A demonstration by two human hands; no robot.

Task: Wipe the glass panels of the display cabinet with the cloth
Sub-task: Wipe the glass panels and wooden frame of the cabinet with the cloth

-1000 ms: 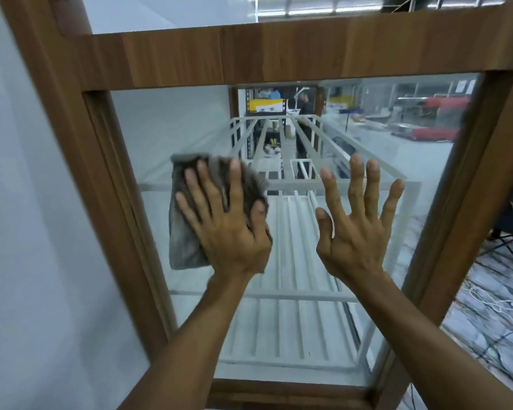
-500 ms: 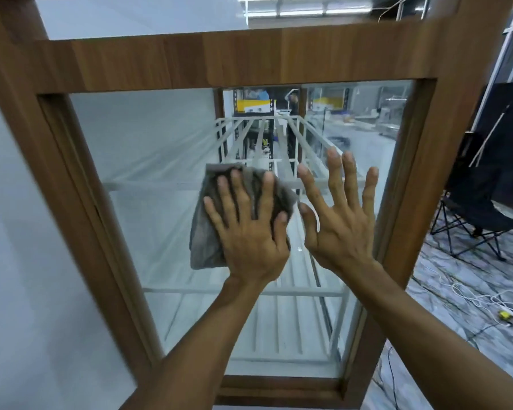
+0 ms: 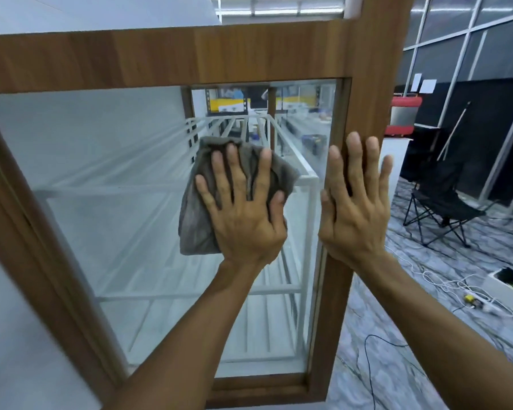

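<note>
A wood-framed glass panel [image 3: 107,179] of the display cabinet fills the view, with white wire shelves behind it. My left hand [image 3: 243,208] presses a crumpled grey cloth [image 3: 194,232] flat against the glass near its right side, fingers spread and straight. My right hand [image 3: 356,208] lies flat with straight fingers on the right wooden post [image 3: 365,93] of the frame, just beside the glass edge.
To the right of the cabinet, a black folding chair [image 3: 444,202] stands on the patterned floor. White and black cables [image 3: 444,285] and a white box [image 3: 507,288] lie on the floor. A white wall is on the left.
My left hand has slid the cloth to the right across the glass. My right hand has moved right, off the glass and onto the wooden post.
</note>
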